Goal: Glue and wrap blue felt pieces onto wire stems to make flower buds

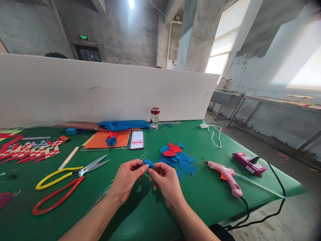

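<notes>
Between my fingertips is a small curved blue petal [148,163], held just above the green table. My left hand [129,179] pinches its left side, and my right hand [167,180] grips its right edge with thumb and forefinger. Behind my right hand lies a pile of loose blue petals [186,164], with a few red petals [172,149] on top. Thin wires [100,195] lie partly under my left forearm. The petal's lower part is hidden by my fingers.
Open scissors [82,171] lie at left, beside a wooden stick [69,157]. A pink glue gun [225,175] and a purple power strip [249,164] sit at right, with black cords over the edge. A phone [137,139], a glass jar [154,119] and a white board [112,90] stand farther back.
</notes>
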A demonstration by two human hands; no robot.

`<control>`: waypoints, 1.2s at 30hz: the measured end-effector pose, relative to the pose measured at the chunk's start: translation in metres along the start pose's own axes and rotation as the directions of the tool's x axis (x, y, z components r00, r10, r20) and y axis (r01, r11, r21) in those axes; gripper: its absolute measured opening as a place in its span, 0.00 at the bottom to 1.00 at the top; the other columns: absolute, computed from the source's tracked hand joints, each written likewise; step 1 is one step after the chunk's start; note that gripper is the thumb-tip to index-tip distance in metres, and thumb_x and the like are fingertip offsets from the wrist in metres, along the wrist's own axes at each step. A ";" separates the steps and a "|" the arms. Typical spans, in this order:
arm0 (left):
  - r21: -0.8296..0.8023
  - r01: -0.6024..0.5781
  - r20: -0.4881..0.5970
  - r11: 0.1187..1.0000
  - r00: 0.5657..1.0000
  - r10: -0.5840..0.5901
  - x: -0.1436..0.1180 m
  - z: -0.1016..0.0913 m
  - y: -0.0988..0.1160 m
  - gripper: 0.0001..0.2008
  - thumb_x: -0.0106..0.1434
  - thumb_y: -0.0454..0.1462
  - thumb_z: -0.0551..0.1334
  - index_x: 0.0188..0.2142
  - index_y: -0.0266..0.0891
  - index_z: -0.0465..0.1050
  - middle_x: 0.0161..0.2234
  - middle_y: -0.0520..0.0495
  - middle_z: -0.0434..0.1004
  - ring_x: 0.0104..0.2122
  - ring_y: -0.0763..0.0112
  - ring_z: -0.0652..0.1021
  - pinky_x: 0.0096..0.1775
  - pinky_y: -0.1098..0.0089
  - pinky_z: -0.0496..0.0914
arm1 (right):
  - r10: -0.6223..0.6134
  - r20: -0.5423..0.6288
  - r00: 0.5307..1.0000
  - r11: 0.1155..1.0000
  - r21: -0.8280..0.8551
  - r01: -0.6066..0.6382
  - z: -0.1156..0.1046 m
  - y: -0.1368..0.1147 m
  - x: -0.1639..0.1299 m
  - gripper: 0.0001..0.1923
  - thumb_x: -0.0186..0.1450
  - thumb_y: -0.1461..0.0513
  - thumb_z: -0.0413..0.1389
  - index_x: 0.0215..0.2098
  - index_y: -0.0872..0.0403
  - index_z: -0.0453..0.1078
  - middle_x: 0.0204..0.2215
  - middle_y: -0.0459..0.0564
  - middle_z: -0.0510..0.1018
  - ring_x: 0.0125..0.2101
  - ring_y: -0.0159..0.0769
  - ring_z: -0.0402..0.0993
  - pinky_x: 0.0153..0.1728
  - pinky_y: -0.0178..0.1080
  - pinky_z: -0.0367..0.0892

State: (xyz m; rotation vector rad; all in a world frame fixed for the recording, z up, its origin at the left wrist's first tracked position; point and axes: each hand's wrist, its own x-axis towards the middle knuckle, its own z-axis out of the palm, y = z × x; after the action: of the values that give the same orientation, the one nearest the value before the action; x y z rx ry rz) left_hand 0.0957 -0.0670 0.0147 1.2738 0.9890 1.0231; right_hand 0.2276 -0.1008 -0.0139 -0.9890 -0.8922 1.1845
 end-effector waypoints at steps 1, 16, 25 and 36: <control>-0.004 0.004 0.006 1.000 1.000 -0.004 0.000 -0.001 0.001 0.15 0.47 0.45 0.73 0.28 0.37 0.79 0.25 0.52 0.74 0.24 0.76 0.68 0.28 0.75 0.63 | -0.004 -0.005 1.000 1.000 -0.013 0.004 -0.001 0.000 0.000 0.13 0.52 0.55 0.67 0.29 0.55 0.74 0.20 0.44 0.73 0.20 0.29 0.68 0.14 0.29 0.60; -0.033 0.007 -0.017 0.999 1.000 -0.008 0.002 -0.008 0.008 0.15 0.51 0.45 0.71 0.24 0.37 0.71 0.18 0.56 0.65 0.20 0.78 0.64 0.23 0.76 0.59 | -0.059 -0.026 0.998 0.977 -0.208 0.052 -0.007 0.003 0.001 0.11 0.53 0.56 0.64 0.26 0.55 0.72 0.18 0.43 0.71 0.16 0.26 0.59 0.14 0.31 0.55; -0.053 0.071 -0.004 0.996 0.997 -0.071 0.003 -0.009 0.008 0.19 0.45 0.45 0.75 0.33 0.35 0.77 0.22 0.53 0.71 0.22 0.77 0.67 0.23 0.75 0.62 | 0.144 0.028 0.989 0.986 0.081 -0.146 -0.007 -0.005 0.001 0.17 0.47 0.55 0.69 0.26 0.57 0.70 0.23 0.48 0.77 0.19 0.26 0.66 0.14 0.27 0.55; -0.048 0.086 0.017 0.995 0.996 -0.085 0.002 -0.005 0.005 0.20 0.44 0.45 0.75 0.31 0.34 0.77 0.22 0.52 0.73 0.22 0.76 0.68 0.23 0.75 0.64 | 0.200 0.077 0.977 0.969 0.130 -0.209 -0.006 -0.009 -0.001 0.20 0.45 0.55 0.71 0.26 0.57 0.70 0.23 0.48 0.78 0.19 0.26 0.67 0.14 0.26 0.57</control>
State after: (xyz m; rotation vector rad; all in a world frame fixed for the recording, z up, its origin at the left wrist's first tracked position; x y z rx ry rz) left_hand 0.0908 -0.0634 0.0197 1.1877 0.9925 0.9649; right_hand 0.2362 -0.1039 -0.0072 -0.9518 -0.7602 1.4398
